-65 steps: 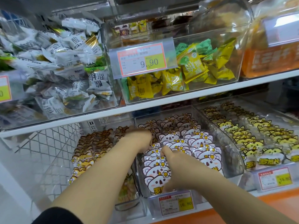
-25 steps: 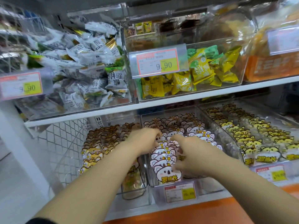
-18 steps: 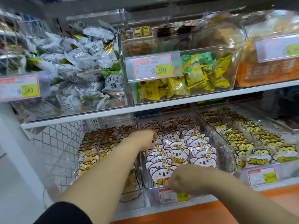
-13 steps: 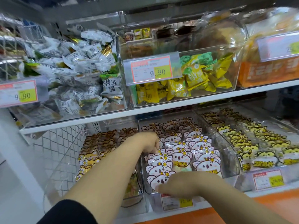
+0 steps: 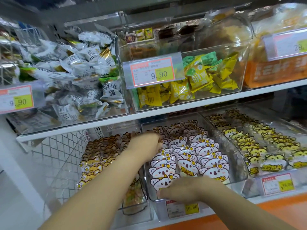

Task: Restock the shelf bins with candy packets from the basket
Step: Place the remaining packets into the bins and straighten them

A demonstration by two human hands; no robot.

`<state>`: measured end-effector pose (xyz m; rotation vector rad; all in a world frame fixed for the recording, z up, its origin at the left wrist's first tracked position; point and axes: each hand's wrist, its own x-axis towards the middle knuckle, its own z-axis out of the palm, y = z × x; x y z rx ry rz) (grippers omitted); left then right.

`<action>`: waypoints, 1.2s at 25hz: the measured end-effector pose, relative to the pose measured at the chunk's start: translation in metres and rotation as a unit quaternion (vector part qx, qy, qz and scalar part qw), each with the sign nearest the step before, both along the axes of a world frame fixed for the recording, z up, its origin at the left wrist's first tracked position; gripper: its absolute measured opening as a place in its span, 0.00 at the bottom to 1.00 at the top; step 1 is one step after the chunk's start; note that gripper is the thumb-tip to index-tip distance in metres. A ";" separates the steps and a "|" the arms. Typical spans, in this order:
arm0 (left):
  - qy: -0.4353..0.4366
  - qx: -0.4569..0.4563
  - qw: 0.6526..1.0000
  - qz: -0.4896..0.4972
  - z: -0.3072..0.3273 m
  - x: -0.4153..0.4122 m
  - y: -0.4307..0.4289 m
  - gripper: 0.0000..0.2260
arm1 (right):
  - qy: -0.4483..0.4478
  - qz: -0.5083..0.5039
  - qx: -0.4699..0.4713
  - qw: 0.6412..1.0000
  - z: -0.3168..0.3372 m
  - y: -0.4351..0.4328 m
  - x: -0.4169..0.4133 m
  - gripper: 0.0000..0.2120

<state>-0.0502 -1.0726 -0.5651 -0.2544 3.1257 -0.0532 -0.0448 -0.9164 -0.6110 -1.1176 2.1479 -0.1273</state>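
Koala packets (image 5: 187,156) run near-to-far in their bin (image 5: 233,156), right hand (image 5: 186,190) at the front one (fingers' (image 5: 166,193) hold too blurred to tell).

A shop's sweets aisle. Just below the right hand (image 5: 182,188), a red-and-yellow paper price tag (image 5: 182,209) reading 16.80 fronts the clear plastic bin (image 5: 235,156) that both hands reach into, packed with identical white koala-faced packets (image 5: 187,163). Above the left hand (image 5: 144,143) runs a white shelf board (image 5: 166,112) carrying clear plastic tubs of wrapped sweets (image 5: 240,52), two of them fronted by 9.90 tags (image 5: 153,73). Right of the hands, yellow cat-faced packets (image 5: 265,146) stand in rows.
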 end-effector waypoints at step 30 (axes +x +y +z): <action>-0.106 -0.062 0.987 -0.100 -0.035 0.046 0.046 0.33 | 0.088 -0.160 0.015 0.983 -0.028 0.034 -0.046 0.17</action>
